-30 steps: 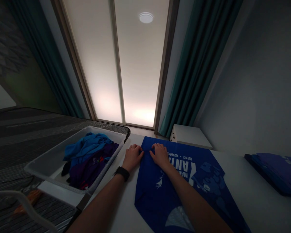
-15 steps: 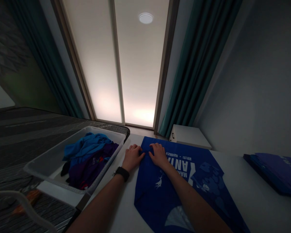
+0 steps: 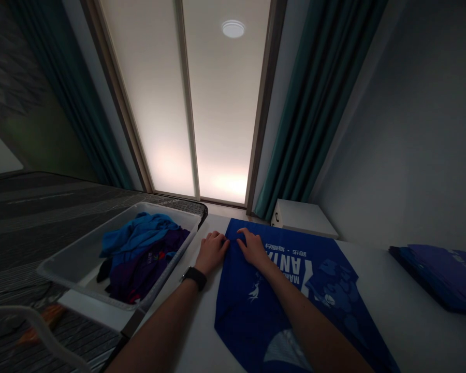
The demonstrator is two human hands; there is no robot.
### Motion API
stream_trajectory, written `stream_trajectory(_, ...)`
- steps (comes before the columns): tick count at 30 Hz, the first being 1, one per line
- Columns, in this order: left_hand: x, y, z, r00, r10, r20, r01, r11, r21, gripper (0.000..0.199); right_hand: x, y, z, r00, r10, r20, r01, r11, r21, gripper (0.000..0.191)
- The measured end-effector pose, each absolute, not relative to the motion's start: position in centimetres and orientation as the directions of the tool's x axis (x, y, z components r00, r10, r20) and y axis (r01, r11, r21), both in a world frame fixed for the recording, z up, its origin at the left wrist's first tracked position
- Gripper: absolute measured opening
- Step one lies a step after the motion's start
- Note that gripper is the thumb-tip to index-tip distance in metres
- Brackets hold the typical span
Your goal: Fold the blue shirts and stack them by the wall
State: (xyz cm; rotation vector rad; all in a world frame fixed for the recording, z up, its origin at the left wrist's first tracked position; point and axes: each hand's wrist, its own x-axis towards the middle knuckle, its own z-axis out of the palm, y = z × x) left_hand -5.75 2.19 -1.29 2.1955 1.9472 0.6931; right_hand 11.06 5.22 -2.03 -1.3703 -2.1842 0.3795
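Observation:
A blue shirt with white print lies spread on the white table. My left hand, with a black watch on its wrist, rests at the shirt's left edge, fingers bent and a little apart. On the shirt's upper left part lies my right hand, its thumb and forefinger parted and touching the fabric. Neither hand is closed around the cloth. My right forearm crosses over the shirt and hides part of its print.
Left of the table stands a clear plastic bin holding blue and purple clothes. Folded dark blue and purple garments lie at the right. A white cabinet stands beyond the table's far edge.
My right hand's forefinger has lifted and stretched slightly away from the thumb. My left hand's thumb has drawn in a little. The shirt has barely changed.

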Motion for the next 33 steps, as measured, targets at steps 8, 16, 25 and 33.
stream_trajectory(8,-5.6,2.2,-1.5,0.036,0.965,0.259,0.927,-0.129,0.351,0.014,11.3,5.1,-2.1,-0.303,0.923,0.238,0.854,0.374,-0.361,0.030)
stream_trajectory(16,-5.5,1.8,-1.2,0.099,0.939,0.330,0.949,-0.188,0.252,0.016,11.3,4.7,-2.1,-0.296,0.918,0.264,0.862,0.375,-0.340,0.033)
stream_trajectory(25,-4.7,-1.7,-1.5,0.412,0.879,0.239,0.878,-0.453,0.153,0.045,11.2,5.1,-2.6,-0.291,0.918,0.270,0.862,0.374,-0.341,0.030)
stream_trajectory(33,-5.2,-1.9,-1.5,0.405,0.907,0.112,0.896,-0.418,0.151,0.055,11.3,4.3,-1.3,-0.386,0.841,0.380,0.866,0.472,-0.165,0.033)
